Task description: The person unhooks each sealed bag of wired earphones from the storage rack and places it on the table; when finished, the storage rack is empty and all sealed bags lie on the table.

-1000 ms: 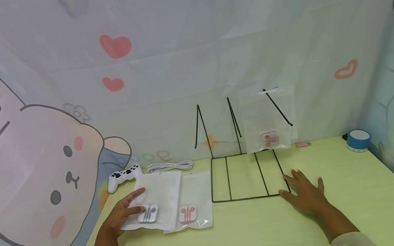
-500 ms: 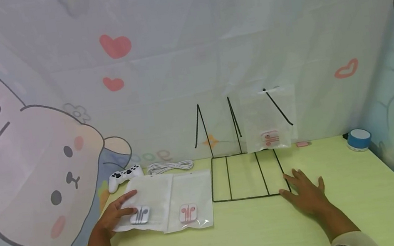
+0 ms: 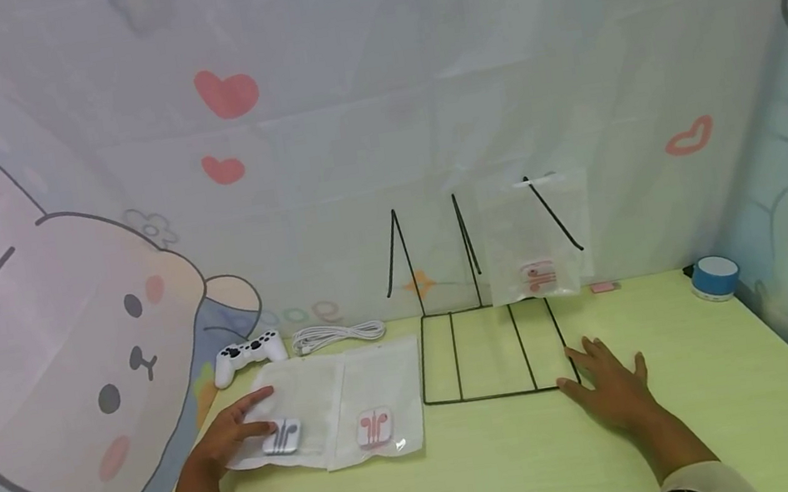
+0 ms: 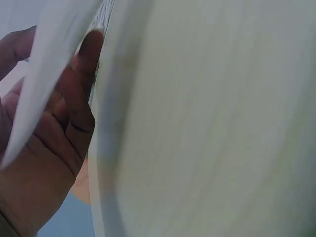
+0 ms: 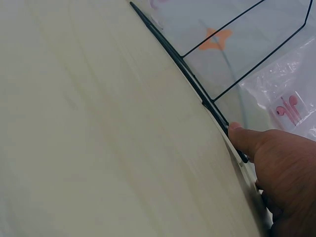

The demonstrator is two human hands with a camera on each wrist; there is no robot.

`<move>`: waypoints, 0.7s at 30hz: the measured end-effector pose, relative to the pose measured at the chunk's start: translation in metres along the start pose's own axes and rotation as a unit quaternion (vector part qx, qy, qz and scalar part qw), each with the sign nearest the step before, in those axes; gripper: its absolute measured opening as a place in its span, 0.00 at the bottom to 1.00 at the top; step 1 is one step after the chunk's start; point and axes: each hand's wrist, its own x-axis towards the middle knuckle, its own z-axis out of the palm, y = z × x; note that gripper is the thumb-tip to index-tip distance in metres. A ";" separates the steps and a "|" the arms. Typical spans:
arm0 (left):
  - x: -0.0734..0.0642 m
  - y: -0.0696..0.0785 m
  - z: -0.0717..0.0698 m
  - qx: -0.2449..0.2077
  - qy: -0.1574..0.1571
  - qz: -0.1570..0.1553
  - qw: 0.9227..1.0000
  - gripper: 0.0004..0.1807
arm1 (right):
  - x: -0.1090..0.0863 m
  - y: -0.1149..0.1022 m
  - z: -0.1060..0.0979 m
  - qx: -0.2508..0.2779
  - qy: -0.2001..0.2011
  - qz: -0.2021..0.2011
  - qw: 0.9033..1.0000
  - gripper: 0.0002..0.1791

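My left hand holds the left edge of a white pouch with grey-marked earphones in a small case. In the left wrist view the pouch's raised edge passes between thumb and fingers. Directly right of it lies a second pouch with red-marked earphones. My right hand, fingers spread, touches the front right corner of a black wire rack. The right wrist view has the thumb against the rack's bar. From the rack's right hook hangs a pouch with red earphones.
A white game controller and a coiled white cable lie behind the pouches. At the back right stand a blue-and-white round container and a small pink item. Two more rack hooks stick up. A printed curtain backs the table.
The left hand has drawn its pouch left and lowered it, off the second pouch, so the two now lie side by side. My right hand stays at the rack's corner.
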 end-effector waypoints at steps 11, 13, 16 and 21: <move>-0.003 0.008 0.010 0.174 0.051 -0.012 0.983 0.50 | 0.000 -0.001 0.000 0.004 -0.003 -0.001 1.000 0.43; -0.003 0.008 0.012 0.187 0.056 -0.010 0.981 0.50 | 0.000 -0.001 0.001 0.005 -0.003 0.001 1.000 0.43; -0.002 0.004 0.013 0.194 0.060 -0.016 0.979 0.50 | -0.001 0.000 0.000 0.007 -0.001 -0.001 1.000 0.43; -0.001 -0.005 0.013 0.191 0.053 -0.048 0.979 0.53 | -0.002 -0.001 -0.002 0.006 0.000 -0.002 1.000 0.44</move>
